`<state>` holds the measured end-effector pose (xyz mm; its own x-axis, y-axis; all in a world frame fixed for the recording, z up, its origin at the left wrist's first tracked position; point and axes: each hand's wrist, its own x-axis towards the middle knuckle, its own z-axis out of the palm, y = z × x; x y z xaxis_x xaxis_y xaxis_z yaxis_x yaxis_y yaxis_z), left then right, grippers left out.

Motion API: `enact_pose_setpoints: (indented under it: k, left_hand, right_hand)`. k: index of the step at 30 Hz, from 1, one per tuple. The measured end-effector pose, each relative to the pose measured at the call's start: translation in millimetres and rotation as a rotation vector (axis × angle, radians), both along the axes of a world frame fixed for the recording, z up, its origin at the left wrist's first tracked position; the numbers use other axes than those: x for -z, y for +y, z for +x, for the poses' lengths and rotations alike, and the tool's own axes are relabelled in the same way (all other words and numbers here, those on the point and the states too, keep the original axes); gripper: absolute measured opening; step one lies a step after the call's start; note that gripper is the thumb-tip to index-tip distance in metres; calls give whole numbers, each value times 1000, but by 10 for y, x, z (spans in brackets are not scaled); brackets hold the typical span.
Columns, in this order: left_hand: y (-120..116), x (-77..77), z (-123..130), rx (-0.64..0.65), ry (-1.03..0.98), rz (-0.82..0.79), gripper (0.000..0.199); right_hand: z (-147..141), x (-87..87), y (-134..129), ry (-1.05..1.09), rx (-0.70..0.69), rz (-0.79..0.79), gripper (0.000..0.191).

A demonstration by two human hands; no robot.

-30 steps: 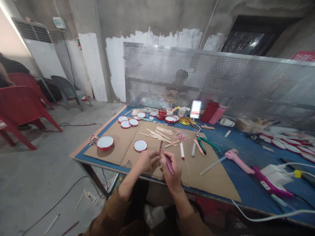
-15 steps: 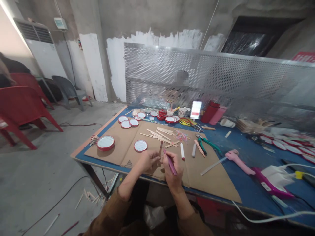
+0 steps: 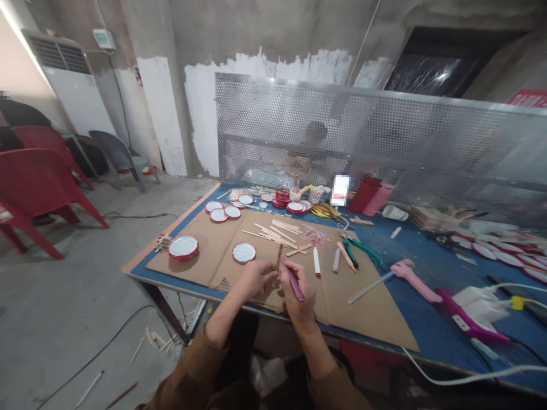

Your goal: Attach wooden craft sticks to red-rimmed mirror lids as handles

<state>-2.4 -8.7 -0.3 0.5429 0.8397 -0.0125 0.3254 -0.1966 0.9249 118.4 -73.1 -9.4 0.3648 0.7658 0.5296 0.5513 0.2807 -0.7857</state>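
Between the fingertips of my left hand (image 3: 260, 277) a small brown wooden stick (image 3: 280, 253) stands nearly upright. My right hand (image 3: 299, 293) grips a purple marker (image 3: 294, 283), its tip at or very near the stick; whether they touch I cannot make out. Both hands are over a brown cardboard sheet (image 3: 371, 307) close to the table's front edge. A round white disc with a red rim (image 3: 244, 253) lies just beyond my left hand. Pale craft sticks (image 3: 273, 234) lie in a loose pile ahead. A white marker with a red end (image 3: 316, 262) rests right of my right hand.
At right lie green-handled pliers (image 3: 363, 249), a pink glue gun (image 3: 414, 280) and a purple power strip (image 3: 470, 324) with white plugs and cables. A red-rimmed drum shape (image 3: 183, 248) sits at left. A perforated metal panel (image 3: 273, 125) stands along the table's back.
My right hand has shifted slightly left, bringing the purple marker's tip closer against the brown stick. My left hand stays nearly in place with the stick.
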Motion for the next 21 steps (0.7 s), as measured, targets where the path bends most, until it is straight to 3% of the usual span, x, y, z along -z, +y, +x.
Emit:
enact_pose_setpoints:
  k: [11, 21]
  left_hand:
    - [-9, -26, 0, 4, -8, -21, 18]
    - [24, 57, -11, 18, -27, 9, 21]
  right_hand:
    - [-3, 13, 0, 63, -11, -47, 29]
    - [-1, 40, 5, 73, -18, -42, 29]
